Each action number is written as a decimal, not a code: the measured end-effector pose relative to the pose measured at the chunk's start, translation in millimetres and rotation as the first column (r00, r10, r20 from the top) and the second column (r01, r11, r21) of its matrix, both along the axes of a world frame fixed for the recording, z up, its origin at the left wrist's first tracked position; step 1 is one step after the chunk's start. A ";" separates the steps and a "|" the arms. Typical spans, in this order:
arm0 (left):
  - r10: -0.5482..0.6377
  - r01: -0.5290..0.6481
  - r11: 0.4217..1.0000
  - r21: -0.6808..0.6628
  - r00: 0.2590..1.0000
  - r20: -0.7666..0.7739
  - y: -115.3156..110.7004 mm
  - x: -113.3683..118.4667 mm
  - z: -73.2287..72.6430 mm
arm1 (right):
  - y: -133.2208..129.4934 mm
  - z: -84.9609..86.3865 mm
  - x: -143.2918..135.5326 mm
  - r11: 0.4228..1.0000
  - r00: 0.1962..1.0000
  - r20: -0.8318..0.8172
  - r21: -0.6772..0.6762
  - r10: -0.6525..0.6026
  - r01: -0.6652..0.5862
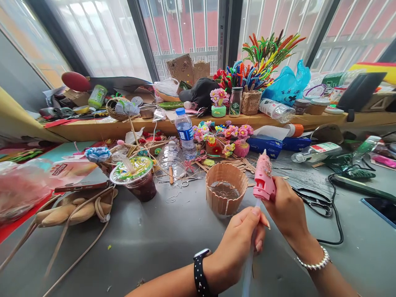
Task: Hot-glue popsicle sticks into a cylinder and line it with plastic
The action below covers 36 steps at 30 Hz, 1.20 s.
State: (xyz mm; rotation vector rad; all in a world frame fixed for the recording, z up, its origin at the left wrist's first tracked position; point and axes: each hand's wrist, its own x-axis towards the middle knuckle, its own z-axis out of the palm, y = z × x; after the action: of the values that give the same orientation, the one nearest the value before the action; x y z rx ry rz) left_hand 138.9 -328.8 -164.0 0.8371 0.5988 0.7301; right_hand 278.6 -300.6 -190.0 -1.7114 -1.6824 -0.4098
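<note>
Pink plastic formed the body of the glue gun (263,175), which was held up in the air over the grey worktop (167,247), with its nozzle pointing up and towards the far edge. The right hand (286,208) had its fingers closed about the handle, though the gun hid some of their tips. The left hand (238,237) pinched a clear glue stick (248,268) just below the back of the gun, thumb and fingers together on it. Just to the left of the gun, in the middle part between the left and right edges, stood a pot of flat wooden sticks (221,204).

In my judgement, the stick could bend or jam if the left hand pushed it at a slant. If the right hand loosened, the gun could drop onto the pot. I could not tell whether the nozzle was hot; if it was, glue could run down the raised gun and burn the fingers. Towards the right edge, a black cord (340,222) curved beside the black scissors (318,202); a careless move of the right arm could catch on it.
</note>
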 end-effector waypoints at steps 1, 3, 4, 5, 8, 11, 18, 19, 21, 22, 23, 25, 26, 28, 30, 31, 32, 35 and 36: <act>0.007 -0.007 1.000 -0.015 1.000 0.012 -0.4 0.5 -0.5 | 0.0 0.2 -0.3 1.000 1.000 0.009 0.001 -0.001 0.001; 0.009 -0.006 0.998 -0.059 0.999 0.036 -1.2 0.8 0.0 | 0.1 0.6 -1.1 1.000 1.000 0.027 0.009 -0.008 0.007; 0.000 0.004 0.996 -0.085 0.999 0.048 -1.5 0.5 0.9 | 0.1 0.8 -1.6 1.000 0.999 0.036 0.018 -0.013 0.013; -0.009 0.016 0.994 -0.109 0.998 0.059 -1.9 -0.2 2.4 | 0.2 0.9 -2.1 0.999 0.999 0.044 0.031 -0.019 0.018; -0.029 0.043 0.988 -0.152 0.995 0.096 -2.7 -3.4 7.7 | 0.2 0.6 -4.3 0.997 0.998 0.052 0.075 -0.020 0.017; -0.032 0.056 0.984 -0.169 0.990 0.139 -3.7 -6.5 11.1 | -0.7 -0.2 -7.2 0.997 0.999 0.047 0.080 -0.012 0.008; -0.013 0.069 0.968 -0.240 0.973 0.229 -6.1 -9.7 12.5 | -4.4 -0.8 -13.6 0.993 0.999 0.026 0.111 0.032 -0.034; -0.011 0.071 0.966 -0.249 0.972 0.235 -6.0 -10.1 12.9 | -4.9 -1.0 -14.3 0.993 0.999 0.034 0.109 0.032 -0.036; -0.005 0.069 0.965 -0.254 0.969 0.246 -5.5 -10.8 13.7 | -5.5 -1.6 -15.4 0.994 0.998 0.051 0.099 0.042 -0.047; -0.004 0.069 0.965 -0.253 0.968 0.251 -5.2 -11.0 14.1 | -5.7 -2.0 -15.8 0.994 0.997 0.055 0.096 0.048 -0.053; -0.002 0.068 0.965 -0.252 0.967 0.256 -5.0 -11.3 14.4 | -5.8 -2.3 -16.2 0.994 0.997 0.058 0.096 0.053 -0.058; -0.001 0.070 0.964 -0.256 0.965 0.261 -4.8 -11.8 15.1 | -5.9 -2.5 -16.8 0.993 0.997 0.059 0.101 0.055 -0.060; -0.001 0.071 0.963 -0.261 0.965 0.261 -4.9 -12.0 15.5 | -6.0 -2.4 -17.2 0.993 0.997 0.060 0.105 0.049 -0.055; 0.003 0.073 0.959 -0.274 0.963 0.268 -5.2 -12.6 16.4 | -6.0 -1.7 -18.2 0.992 0.997 0.063 0.117 0.033 -0.040; 0.007 0.074 0.956 -0.284 0.961 0.275 -5.4 -13.1 17.5 | -6.1 -0.7 -19.2 0.991 0.998 0.063 0.126 0.029 -0.036; 0.008 0.075 0.955 -0.287 0.960 0.278 -5.4 -13.3 18.0 | -6.1 -0.3 -19.7 0.991 0.998 0.061 0.128 0.032 -0.040; 0.006 0.078 0.955 -0.287 0.960 0.281 -5.4 -13.4 18.5 | -6.1 0.0 -20.1 0.991 0.998 0.059 0.128 0.038 -0.045; -0.002 0.084 0.956 -0.280 0.960 0.281 -4.6 -13.5 19.2 | -6.0 -0.4 -20.6 0.991 0.997 0.057 0.123 0.047 -0.053; -0.002 0.084 0.957 -0.278 0.960 0.280 -4.2 -13.5 19.2 | -5.9 -0.8 -20.6 0.991 0.997 0.058 0.121 0.048 -0.054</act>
State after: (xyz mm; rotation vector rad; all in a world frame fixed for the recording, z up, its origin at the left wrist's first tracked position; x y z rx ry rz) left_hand 125.5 -332.9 -144.9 0.4654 0.4192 0.6856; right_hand 257.9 -306.6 -190.7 -1.5783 -1.7003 -0.5289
